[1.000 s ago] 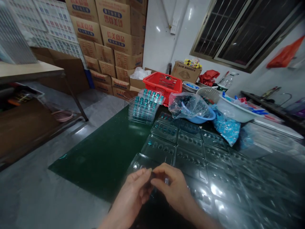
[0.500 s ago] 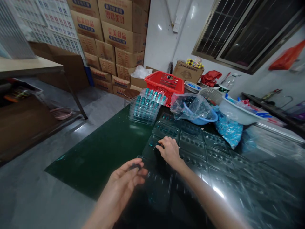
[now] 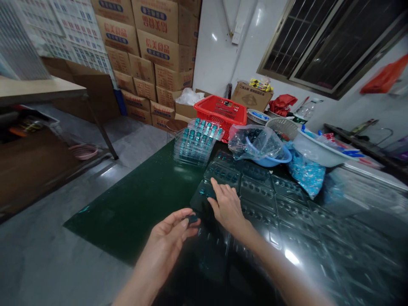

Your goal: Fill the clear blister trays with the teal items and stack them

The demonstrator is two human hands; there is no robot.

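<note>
My left hand (image 3: 170, 236) is cupped near the table's front edge, its thumb and fingertips pinched on a small dark teal piece (image 3: 192, 219). My right hand (image 3: 227, 205) reaches forward with its fingers stretched down onto a clear plastic blister tray (image 3: 204, 193), touching a teal piece seated in one pocket. Several more clear trays (image 3: 258, 191) lie side by side over the dark green table top (image 3: 143, 204). Behind them stands a stack of trays filled with teal pieces (image 3: 195, 142).
A red basket (image 3: 221, 111), a blue bowl in a clear bag of teal pieces (image 3: 259, 146), a white basin (image 3: 315, 148) and a blue patterned bag (image 3: 306, 172) crowd the back. Cardboard boxes (image 3: 153, 46) are stacked at the far wall. A wooden table (image 3: 38, 91) stands left.
My hands were together over the near tray, then separated. My right hand reached forward to the farther tray and now rests there; my left hand stayed back, holding a small piece.
</note>
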